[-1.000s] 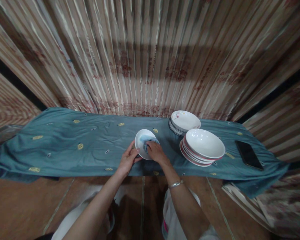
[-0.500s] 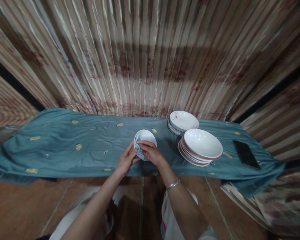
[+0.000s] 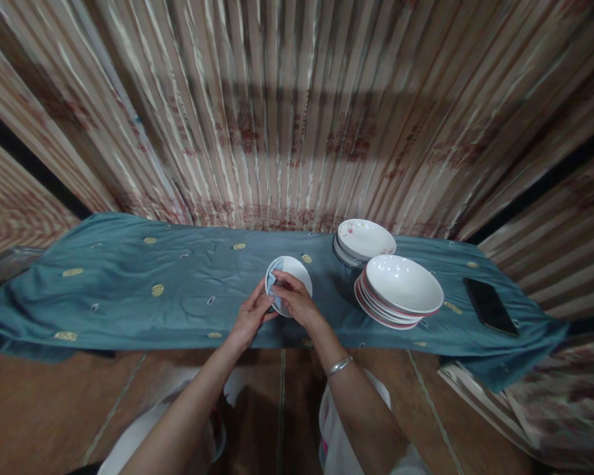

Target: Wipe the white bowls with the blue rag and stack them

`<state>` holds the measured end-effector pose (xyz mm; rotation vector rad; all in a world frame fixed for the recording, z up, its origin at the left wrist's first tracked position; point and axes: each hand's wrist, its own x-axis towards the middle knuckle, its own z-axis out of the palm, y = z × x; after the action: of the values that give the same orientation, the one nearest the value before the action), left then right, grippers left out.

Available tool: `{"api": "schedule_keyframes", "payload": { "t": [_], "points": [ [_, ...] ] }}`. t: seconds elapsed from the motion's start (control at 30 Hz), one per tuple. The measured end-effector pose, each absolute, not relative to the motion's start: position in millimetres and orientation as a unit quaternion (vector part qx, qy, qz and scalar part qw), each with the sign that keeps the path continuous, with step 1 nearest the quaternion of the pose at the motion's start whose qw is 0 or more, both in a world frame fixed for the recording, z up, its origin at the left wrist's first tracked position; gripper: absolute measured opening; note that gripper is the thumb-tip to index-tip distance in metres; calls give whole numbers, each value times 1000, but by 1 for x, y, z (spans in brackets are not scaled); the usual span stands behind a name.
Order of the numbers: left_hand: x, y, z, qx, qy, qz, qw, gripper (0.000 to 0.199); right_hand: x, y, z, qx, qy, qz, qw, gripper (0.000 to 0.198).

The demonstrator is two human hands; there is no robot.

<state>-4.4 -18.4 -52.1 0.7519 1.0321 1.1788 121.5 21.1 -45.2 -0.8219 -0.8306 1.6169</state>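
Note:
A small white bowl (image 3: 301, 272) is held above the cloth-covered table, its opening facing me. My left hand (image 3: 251, 315) grips its left rim, fingers closed around the edge. Inside the bowl, a light blue cloth (image 3: 273, 284) lies bunched against the left inner wall. My right hand (image 3: 296, 298) pinches this cloth from above; its fingers are bent over the bowl and partly hide the cloth. A silver bangle (image 3: 340, 365) circles my right wrist.
Right of my hands stands a stack of white bowls with red rims (image 3: 400, 287). Behind it is a stack of flower-patterned plates (image 3: 365, 239). A black phone (image 3: 490, 306) lies farther right on the teal tablecloth (image 3: 123, 284). Pleated curtains (image 3: 277, 119) hang behind.
My right hand has shifted slightly up and left inside the bowl, and the blue cloth has moved up along the inner wall with it. My left hand keeps its grip.

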Motion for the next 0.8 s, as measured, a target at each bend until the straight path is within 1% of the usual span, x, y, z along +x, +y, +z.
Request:
{"api": "schedule_keyframes", "payload": {
  "t": [0.07, 0.13, 0.27, 0.33, 0.43, 0.53, 0.67, 0.8],
  "points": [
    [-5, -18, -52, 334, 454, 515, 646, 84, 123, 20, -46, -352, -375, 680, 522, 30],
    [-5, -17, -53, 335, 455, 512, 647, 87, 124, 21, -46, -358, -393, 670, 518, 25],
    [-5, -15, -54, 331, 458, 515, 644, 90, 128, 24, -41, -363, -423, 602, 573, 23],
    [-4, -15, -55, 333, 460, 515, 643, 88, 131, 24, -36, -357, -484, 548, 581, 23],
    [-4, -15, -55, 340, 466, 508, 640, 84, 133, 21, -28, -348, -617, 453, 541, 28],
    [-3, -16, -53, 343, 470, 505, 637, 88, 132, 19, -24, -375, -702, 364, 483, 37],
    [-1, -19, -49, 360, 459, 499, 641, 93, 132, 27, -24, -418, -735, 300, 441, 45],
    [1, -23, -46, 373, 448, 497, 643, 93, 137, 44, -29, -462, -717, 264, 451, 42]
  ]
}}
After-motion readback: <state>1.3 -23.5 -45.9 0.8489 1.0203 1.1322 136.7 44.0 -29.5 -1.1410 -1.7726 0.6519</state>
